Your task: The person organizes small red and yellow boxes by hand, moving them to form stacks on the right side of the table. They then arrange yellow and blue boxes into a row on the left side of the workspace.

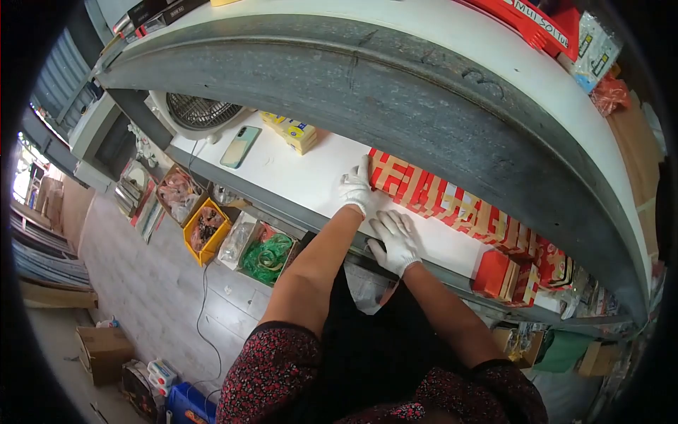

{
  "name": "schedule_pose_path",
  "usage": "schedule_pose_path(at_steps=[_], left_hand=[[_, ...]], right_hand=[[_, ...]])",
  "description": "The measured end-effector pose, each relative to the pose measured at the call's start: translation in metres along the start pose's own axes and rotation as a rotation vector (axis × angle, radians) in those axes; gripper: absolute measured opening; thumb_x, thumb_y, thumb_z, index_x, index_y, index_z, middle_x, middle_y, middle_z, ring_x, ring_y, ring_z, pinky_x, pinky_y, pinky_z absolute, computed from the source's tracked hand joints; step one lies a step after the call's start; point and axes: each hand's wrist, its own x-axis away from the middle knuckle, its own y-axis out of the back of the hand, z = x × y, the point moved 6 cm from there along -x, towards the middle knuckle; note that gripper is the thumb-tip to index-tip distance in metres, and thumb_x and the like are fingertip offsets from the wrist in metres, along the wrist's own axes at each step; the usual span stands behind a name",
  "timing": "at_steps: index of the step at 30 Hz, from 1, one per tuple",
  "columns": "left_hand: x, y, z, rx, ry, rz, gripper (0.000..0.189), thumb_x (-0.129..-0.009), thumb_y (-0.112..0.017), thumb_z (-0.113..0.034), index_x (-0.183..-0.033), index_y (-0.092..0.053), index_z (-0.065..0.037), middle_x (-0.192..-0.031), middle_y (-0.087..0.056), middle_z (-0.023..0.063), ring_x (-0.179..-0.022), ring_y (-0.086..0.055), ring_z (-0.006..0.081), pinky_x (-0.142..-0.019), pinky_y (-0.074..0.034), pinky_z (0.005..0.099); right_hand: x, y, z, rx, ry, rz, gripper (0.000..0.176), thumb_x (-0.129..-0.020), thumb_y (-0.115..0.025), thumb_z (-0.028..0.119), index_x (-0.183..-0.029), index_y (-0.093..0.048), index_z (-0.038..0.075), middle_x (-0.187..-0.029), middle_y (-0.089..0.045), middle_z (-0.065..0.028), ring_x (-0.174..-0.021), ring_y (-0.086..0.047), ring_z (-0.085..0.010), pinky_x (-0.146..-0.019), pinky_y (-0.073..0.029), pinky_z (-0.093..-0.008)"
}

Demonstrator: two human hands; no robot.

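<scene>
My left hand (355,189), in a white glove, rests against the left end of a row of red and tan patterned boxes (431,192). Its fingers are stretched out and do not wrap round any box. Nearer the front edge of the white shelf (311,173), my right hand (395,242), also gloved, lies flat with its fingers spread and nothing in it. The boxes stand packed side by side, and the overhanging shelf hides part of their far side. A few more red boxes (492,274) sit at the row's right end.
A grey metal beam (339,78) arches low over the boxes. On the left of the shelf are a phone (241,147), yellow boxes (291,132) and a fan (201,113). Below stand a yellow bin (205,232) and a box with green straps (267,258). A cable (203,311) crosses the floor.
</scene>
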Motion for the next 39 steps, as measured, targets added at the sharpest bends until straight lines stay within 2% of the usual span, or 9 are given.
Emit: schedule_pose_path(at_steps=[9,14,17,22,25,28,30,33,39], left_hand=[[-0.025,0.008,0.018,-0.111,0.049,0.136,0.115,-0.077,-0.091,-0.047,-0.172,-0.027,-0.029,-0.151,-0.060,0.0233,-0.135,-0.065,0.0396,-0.114,-0.052,0.0498],[-0.043,0.005,0.044,-0.020,-0.012,0.186,0.111,-0.078,-0.090,-0.049,-0.170,-0.032,-0.028,-0.150,-0.060,0.0231,-0.134,-0.066,0.0401,-0.114,-0.052,0.0496],[-0.051,0.001,0.042,-0.058,-0.022,0.043,0.106,-0.080,-0.088,-0.051,-0.169,-0.036,-0.027,-0.149,-0.061,0.0230,-0.133,-0.066,0.0409,-0.114,-0.052,0.0488],[-0.037,0.020,0.035,-0.054,0.034,0.095,0.102,-0.082,-0.085,-0.053,-0.167,-0.039,-0.023,-0.148,-0.061,0.0236,-0.132,-0.066,0.0412,-0.113,-0.053,0.0486],[-0.038,0.030,0.039,-0.101,-0.013,0.007,0.098,-0.082,-0.085,-0.054,-0.163,-0.045,-0.018,-0.148,-0.062,0.0234,-0.132,-0.066,0.0409,-0.112,-0.053,0.0484],[-0.070,0.004,0.079,-0.076,-0.064,-0.111,0.094,-0.082,-0.086,-0.053,-0.160,-0.048,-0.017,-0.147,-0.063,0.0223,-0.132,-0.066,0.0405,-0.111,-0.054,0.0479],[-0.077,0.019,0.089,-0.062,-0.088,-0.171,0.093,-0.082,-0.086,-0.052,-0.159,-0.050,-0.016,-0.147,-0.063,0.0218,-0.132,-0.066,0.0402,-0.111,-0.054,0.0477],[-0.051,0.099,0.077,0.048,0.147,-0.047,0.090,-0.082,-0.086,-0.051,-0.157,-0.051,-0.015,-0.146,-0.065,0.0196,-0.133,-0.066,0.0394,-0.112,-0.054,0.0469],[-0.068,0.108,0.098,0.010,0.212,-0.140,0.093,-0.080,-0.088,-0.051,-0.157,-0.051,-0.014,-0.149,-0.063,0.0181,-0.136,-0.065,0.0389,-0.113,-0.054,0.0467]], right_hand=[[-0.005,0.004,0.003,0.017,0.000,-0.033,0.049,-0.088,-0.079,0.027,-0.132,-0.069,0.005,-0.146,-0.061,-0.0183,-0.145,-0.050,-0.0406,-0.122,-0.036,-0.0533],[-0.003,0.003,0.001,0.014,0.023,-0.083,0.050,-0.086,-0.080,0.025,-0.131,-0.069,0.006,-0.144,-0.062,-0.0186,-0.143,-0.051,-0.0409,-0.121,-0.037,-0.0534],[-0.001,0.002,0.001,0.005,0.013,-0.053,0.052,-0.088,-0.079,0.026,-0.134,-0.068,0.005,-0.146,-0.063,-0.0213,-0.144,-0.051,-0.0433,-0.124,-0.034,-0.0561],[-0.005,0.006,0.006,0.047,0.027,-0.088,0.049,-0.085,-0.081,0.021,-0.130,-0.068,0.004,-0.140,-0.063,-0.0194,-0.142,-0.052,-0.0408,-0.119,-0.037,-0.0549],[-0.009,0.009,0.007,0.009,0.023,-0.051,0.049,-0.085,-0.081,0.020,-0.129,-0.068,0.004,-0.141,-0.063,-0.0191,-0.142,-0.052,-0.0412,-0.119,-0.037,-0.0558],[-0.009,0.007,0.007,-0.008,0.017,-0.042,0.048,-0.085,-0.082,0.020,-0.128,-0.069,0.005,-0.142,-0.063,-0.0189,-0.142,-0.052,-0.0415,-0.119,-0.037,-0.0564],[-0.009,0.007,0.006,-0.004,0.027,-0.065,0.047,-0.085,-0.082,0.019,-0.127,-0.069,0.005,-0.142,-0.063,-0.0186,-0.141,-0.052,-0.0419,-0.118,-0.038,-0.0566],[-0.009,0.006,0.005,0.004,0.018,-0.065,0.046,-0.084,-0.082,0.020,-0.126,-0.069,0.006,-0.142,-0.063,-0.0185,-0.140,-0.053,-0.0423,-0.117,-0.039,-0.0570],[-0.012,0.009,0.007,0.014,0.024,-0.086,0.052,-0.083,-0.083,0.021,-0.130,-0.069,0.005,-0.140,-0.065,-0.0201,-0.139,-0.055,-0.0434,-0.118,-0.038,-0.0553]])
